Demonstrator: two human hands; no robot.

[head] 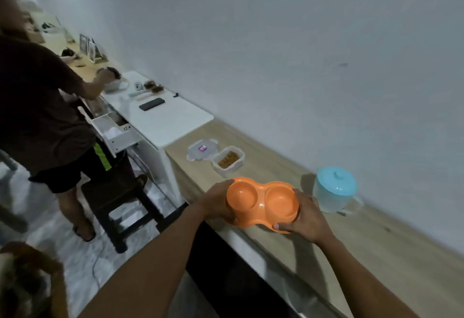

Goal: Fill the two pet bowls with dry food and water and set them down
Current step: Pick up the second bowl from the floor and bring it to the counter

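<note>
While your left hand [216,201] grips one end of the orange double bowl [262,201] and your right hand [305,214] grips the other, thumb over the rim, the bowl sits at the front edge of the wooden counter [376,247] (resting or lifted, can't tell), both wells empty. Just behind it is the open kibble container [228,160], with its lid [200,150] beside it. The blue-lidded pitcher [335,189] stands near your right hand. Another person [37,116] stands at the white cabinet [163,119].
</note>
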